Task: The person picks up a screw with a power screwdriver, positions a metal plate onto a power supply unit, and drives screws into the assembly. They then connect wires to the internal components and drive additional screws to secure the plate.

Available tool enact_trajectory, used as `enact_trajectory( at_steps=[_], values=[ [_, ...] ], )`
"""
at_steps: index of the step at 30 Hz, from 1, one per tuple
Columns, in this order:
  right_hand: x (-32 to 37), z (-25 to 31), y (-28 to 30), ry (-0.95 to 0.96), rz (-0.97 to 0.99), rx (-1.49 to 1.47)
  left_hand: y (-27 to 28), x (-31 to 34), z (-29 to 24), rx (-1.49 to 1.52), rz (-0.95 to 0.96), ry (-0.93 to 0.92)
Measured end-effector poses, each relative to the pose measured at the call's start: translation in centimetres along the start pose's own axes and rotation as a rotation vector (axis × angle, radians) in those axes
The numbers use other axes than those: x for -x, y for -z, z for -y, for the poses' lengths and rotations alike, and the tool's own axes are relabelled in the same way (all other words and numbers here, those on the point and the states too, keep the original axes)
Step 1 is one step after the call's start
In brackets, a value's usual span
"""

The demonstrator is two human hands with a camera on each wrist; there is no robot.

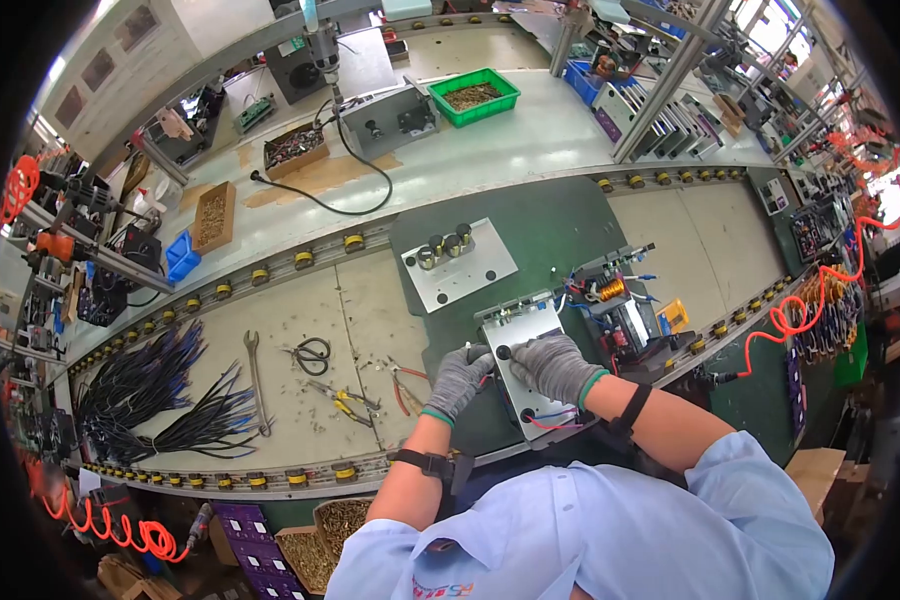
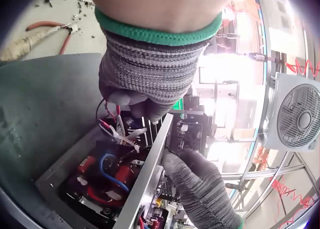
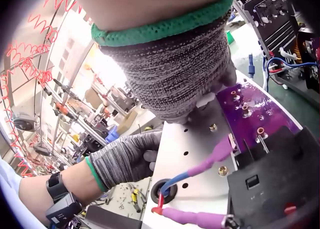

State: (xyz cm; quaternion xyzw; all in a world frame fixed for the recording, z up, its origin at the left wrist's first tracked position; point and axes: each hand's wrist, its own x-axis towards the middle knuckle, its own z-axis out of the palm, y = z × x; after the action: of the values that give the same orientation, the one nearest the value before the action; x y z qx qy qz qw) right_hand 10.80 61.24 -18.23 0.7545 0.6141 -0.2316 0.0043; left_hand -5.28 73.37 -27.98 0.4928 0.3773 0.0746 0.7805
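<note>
Both hands wear grey knit gloves with green cuffs. Between them stands a silver metal panel (image 1: 530,390), part of a chassis with electronics inside. My left hand (image 1: 459,380) is at the panel's left side, its fingers curled round thin red and dark wires (image 2: 118,120) that have white connectors. On the opposite side, my right hand (image 1: 555,368) has its fingertips against the panel beside a black grommet (image 1: 503,352); I cannot tell whether they pinch it. In the right wrist view, a purple circuit board (image 3: 250,106) and purple-sleeved wires (image 3: 200,216) lie along the panel; the right fingertips are hidden.
A silver plate with black cylinders (image 1: 460,280) lies behind the chassis. To the right stands another electronics assembly (image 1: 620,310). Pliers (image 1: 342,400), a wrench (image 1: 257,380) and black cable bundles (image 1: 160,400) are at left. A green bin (image 1: 475,97) sits on the far bench.
</note>
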Motion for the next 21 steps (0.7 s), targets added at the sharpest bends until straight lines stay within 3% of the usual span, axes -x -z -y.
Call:
enact_trajectory(
  at_steps=[2,4,6,8,15,21],
  values=[
    [0.8,0.0,-0.9,0.022,0.047,-0.009,0.8,-0.3,0.2,0.034,0.074,0.043],
    [1.0,-0.3,-1.6,0.045,0.091,-0.018,1.8,-0.7,1.2,0.368,0.244,0.110],
    [1.0,-0.6,-1.9,0.089,0.083,-0.108,1.4,-1.0,1.7,0.320,0.221,0.105],
    [0.8,-0.7,-1.8,0.059,0.107,-0.133,1.1,-1.3,1.3,0.065,0.258,0.000],
    [0.6,-0.8,-2.1,0.054,0.125,-0.144,0.3,-2.5,1.8,0.249,0.211,0.064],
    [0.4,-0.4,-1.5,0.019,0.199,-0.097,0.7,-3.1,0.4,0.042,0.197,0.133]
  ],
)
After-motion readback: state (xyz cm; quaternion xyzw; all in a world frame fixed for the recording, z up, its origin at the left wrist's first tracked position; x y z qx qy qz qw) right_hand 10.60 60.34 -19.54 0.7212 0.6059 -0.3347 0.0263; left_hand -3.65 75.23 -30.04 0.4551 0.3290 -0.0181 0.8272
